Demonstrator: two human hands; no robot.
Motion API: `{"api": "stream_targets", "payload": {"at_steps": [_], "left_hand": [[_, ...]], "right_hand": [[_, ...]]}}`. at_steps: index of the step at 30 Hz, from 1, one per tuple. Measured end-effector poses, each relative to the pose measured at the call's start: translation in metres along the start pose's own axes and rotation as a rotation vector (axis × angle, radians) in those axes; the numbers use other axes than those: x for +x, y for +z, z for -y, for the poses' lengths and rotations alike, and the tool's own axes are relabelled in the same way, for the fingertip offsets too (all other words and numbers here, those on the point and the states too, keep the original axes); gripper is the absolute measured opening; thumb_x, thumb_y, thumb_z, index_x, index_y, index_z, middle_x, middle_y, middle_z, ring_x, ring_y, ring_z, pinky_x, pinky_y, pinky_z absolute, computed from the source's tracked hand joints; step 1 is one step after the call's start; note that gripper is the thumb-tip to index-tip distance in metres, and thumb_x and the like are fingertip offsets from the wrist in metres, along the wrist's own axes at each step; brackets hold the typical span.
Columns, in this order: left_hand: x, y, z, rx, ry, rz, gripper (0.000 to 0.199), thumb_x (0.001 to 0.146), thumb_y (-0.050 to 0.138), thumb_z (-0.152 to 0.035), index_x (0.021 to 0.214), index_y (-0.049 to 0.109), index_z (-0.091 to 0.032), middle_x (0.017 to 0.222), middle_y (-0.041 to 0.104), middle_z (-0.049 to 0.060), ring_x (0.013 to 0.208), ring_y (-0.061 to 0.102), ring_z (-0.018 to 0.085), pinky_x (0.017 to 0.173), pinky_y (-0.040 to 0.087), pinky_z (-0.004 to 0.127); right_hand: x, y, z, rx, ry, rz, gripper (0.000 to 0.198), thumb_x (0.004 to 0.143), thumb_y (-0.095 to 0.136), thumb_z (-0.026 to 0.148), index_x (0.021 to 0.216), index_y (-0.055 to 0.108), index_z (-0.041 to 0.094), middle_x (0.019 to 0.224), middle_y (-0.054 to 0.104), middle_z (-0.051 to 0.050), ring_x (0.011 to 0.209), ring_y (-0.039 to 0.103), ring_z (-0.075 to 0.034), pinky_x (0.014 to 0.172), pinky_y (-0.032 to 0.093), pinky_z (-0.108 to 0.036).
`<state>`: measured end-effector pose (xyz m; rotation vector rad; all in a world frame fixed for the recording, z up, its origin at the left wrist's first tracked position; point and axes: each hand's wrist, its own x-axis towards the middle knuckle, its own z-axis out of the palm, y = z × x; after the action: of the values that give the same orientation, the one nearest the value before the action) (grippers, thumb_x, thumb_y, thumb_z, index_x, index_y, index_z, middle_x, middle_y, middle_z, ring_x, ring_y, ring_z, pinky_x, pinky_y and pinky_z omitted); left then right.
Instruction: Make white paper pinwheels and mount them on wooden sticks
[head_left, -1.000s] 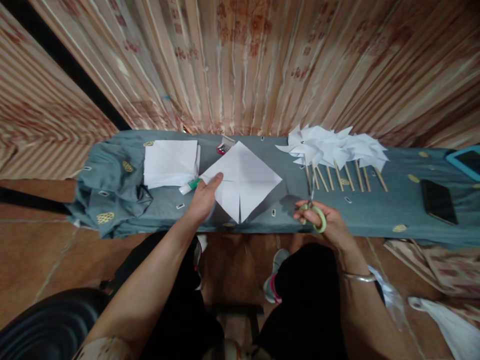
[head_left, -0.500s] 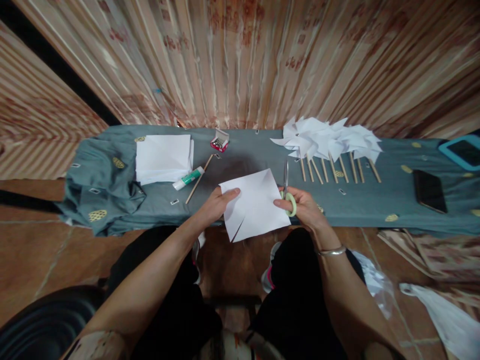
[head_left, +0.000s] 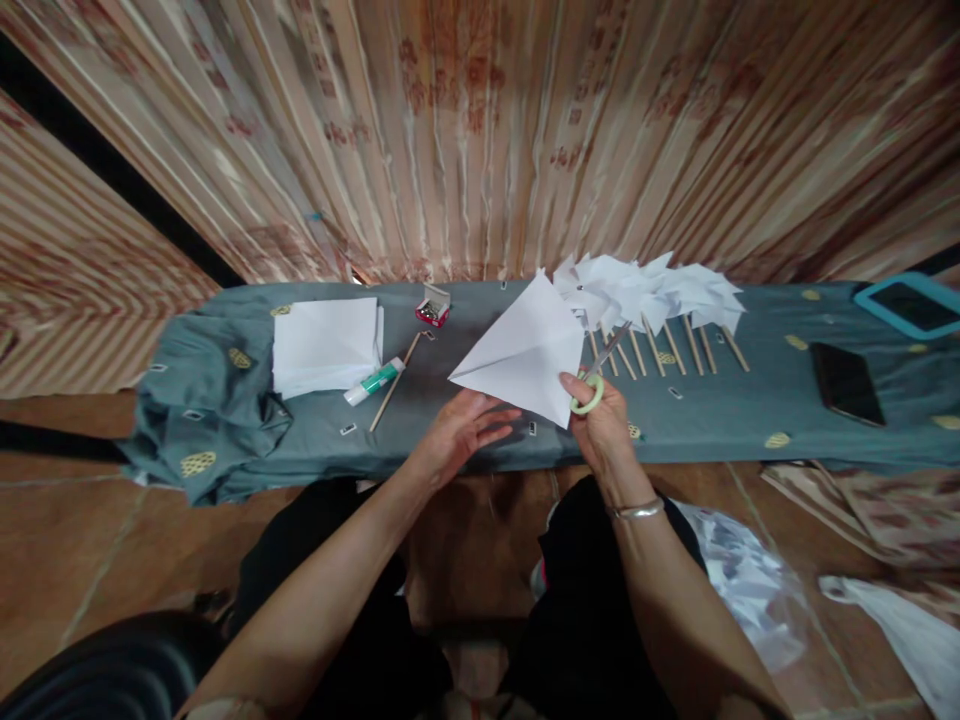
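Note:
A white sheet of paper (head_left: 521, 345), turned so a corner points up and another left, hangs over the cloth-covered table. My right hand (head_left: 600, 415) pinches its right edge and also keeps scissors (head_left: 591, 392) with pale green handles, blades pointing up and right. Below the sheet's lower left edge, my left hand (head_left: 461, 430) has its fingers stretched out and apart; whether a fingertip touches the paper I cannot tell. Several white paper pinwheels (head_left: 652, 290) on wooden sticks lie just beyond my right hand.
On the table (head_left: 757, 390) lie a paper stack (head_left: 326, 345), a glue stick (head_left: 375, 381), one wooden stick (head_left: 395, 382), a small open red box (head_left: 433, 308) with metal bits and a dark phone (head_left: 847, 383). A blue-framed device (head_left: 911, 303) lies far right. A plastic bag (head_left: 750, 580) holds white scraps below.
The paper has been turned and raised a little. My left hand has let go of its left edge and moved below it. The scissors now tilt to the right.

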<state>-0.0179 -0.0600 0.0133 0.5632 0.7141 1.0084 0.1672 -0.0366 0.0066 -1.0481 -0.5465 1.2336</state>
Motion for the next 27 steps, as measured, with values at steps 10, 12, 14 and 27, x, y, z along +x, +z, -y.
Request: {"api": "stream_targets", "payload": {"at_steps": [10,12,14,27], "left_hand": [[0.019,0.016,-0.009,-0.136,0.193,-0.38,0.037,0.086,0.065,-0.032,0.12,0.06,-0.019,0.121,0.069,0.01,0.109,0.066,0.024,0.092,0.055,0.038],[0.021,0.012,-0.016,-0.126,0.234,-0.421,0.037,0.089,0.061,-0.03,0.124,0.059,-0.019,0.123,0.068,0.009,0.109,0.066,0.023,0.09,0.056,0.035],[0.021,0.006,-0.023,-0.113,0.281,-0.432,0.036,0.09,0.059,-0.029,0.125,0.058,-0.02,0.124,0.068,0.008,0.111,0.066,0.021,0.09,0.056,0.032],[0.023,-0.007,-0.051,-0.111,0.427,-0.474,0.033,0.094,0.054,-0.024,0.127,0.056,-0.019,0.118,0.071,0.009,0.109,0.067,0.021,0.095,0.054,0.035]], "right_hand": [[-0.009,0.025,-0.016,-0.242,-0.023,0.089,0.05,0.052,0.086,0.051,0.084,0.06,0.023,0.072,0.066,0.003,0.066,0.058,-0.014,0.063,0.048,-0.028],[-0.009,0.02,-0.016,-0.331,-0.015,0.131,0.052,0.054,0.083,0.058,0.085,0.062,0.023,0.069,0.064,0.003,0.063,0.055,-0.014,0.06,0.046,-0.027],[-0.011,0.013,-0.015,-0.404,0.03,0.256,0.053,0.059,0.078,0.064,0.087,0.064,0.021,0.067,0.063,0.001,0.062,0.054,-0.014,0.06,0.044,-0.028],[-0.034,-0.006,-0.019,-0.606,0.305,0.86,0.06,0.07,0.07,0.067,0.101,0.066,0.017,0.08,0.07,-0.006,0.069,0.057,-0.015,0.066,0.044,-0.028]]}}
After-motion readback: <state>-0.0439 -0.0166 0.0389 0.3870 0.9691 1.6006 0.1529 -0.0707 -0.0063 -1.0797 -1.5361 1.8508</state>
